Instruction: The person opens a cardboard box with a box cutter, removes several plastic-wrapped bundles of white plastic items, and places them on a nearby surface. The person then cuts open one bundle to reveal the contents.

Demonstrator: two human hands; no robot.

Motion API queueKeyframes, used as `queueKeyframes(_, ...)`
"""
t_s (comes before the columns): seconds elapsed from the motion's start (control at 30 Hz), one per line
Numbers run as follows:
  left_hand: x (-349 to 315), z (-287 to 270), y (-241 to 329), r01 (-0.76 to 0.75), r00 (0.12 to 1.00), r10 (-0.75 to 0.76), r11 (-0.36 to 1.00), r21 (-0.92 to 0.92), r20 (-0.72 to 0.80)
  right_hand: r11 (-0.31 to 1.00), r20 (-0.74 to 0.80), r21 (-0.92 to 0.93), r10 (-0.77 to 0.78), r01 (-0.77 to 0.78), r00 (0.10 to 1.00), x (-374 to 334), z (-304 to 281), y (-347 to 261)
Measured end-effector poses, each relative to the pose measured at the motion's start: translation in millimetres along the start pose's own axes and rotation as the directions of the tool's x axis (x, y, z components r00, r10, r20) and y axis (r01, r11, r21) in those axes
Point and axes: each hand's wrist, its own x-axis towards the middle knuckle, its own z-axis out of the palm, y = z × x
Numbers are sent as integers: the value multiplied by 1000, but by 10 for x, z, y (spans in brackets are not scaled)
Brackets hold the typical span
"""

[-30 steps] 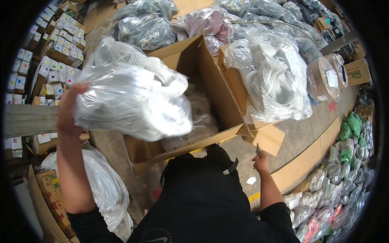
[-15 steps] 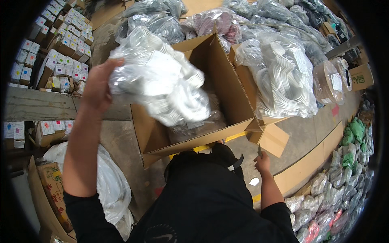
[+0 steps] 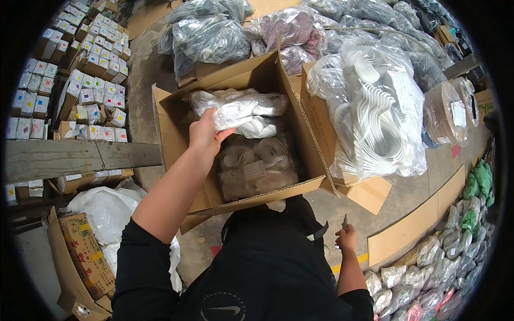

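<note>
My left hand reaches down into an open cardboard box, closed on a clear plastic bag of white coiled pieces. That bag lies tilted in the far part of the box. Nearer to me in the same box rests a clear bag of brownish rolled pieces with a label on it. Low at my right side, my right hand grips a small dark tool, too small to name. Some of its fingers are hidden.
Right of the box, a large clear bag of white curved strips leans on another carton. Wrapped spools stand beyond it. Grey bags line the back. A metal beam, small labelled boxes and white plastic sheeting are at left.
My left hand has lowered the bag of white pieces from above the box's left side into its far part. My right hand, still gripping the tool, has moved slightly toward me.
</note>
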Motion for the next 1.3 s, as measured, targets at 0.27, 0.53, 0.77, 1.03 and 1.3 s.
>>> queueKeyframes(0.27,833,-242,-534,-23,993,35,993,-114,109,998,-24,8,65,-65,998,40,-102,-17)
queueKeyframes(0.53,2632,-1362,-1937,-169,969,116,956,241,219,984,7,-135,114,-113,993,-49,-91,-110)
queueKeyframes(0.77,2704,-911,-2032,-28,798,602,50,998,-8,961,-6,-173,219,-217,976,-429,-276,-60)
queueKeyframes(1.03,2624,-496,-1707,176,961,128,398,900,-245,985,-4,-59,160,-160,987,-390,-393,-191)
queueKeyframes(1.3,2948,-200,-2117,197,936,93,660,725,-339,965,-19,-135,226,-226,974,-491,-417,-25)
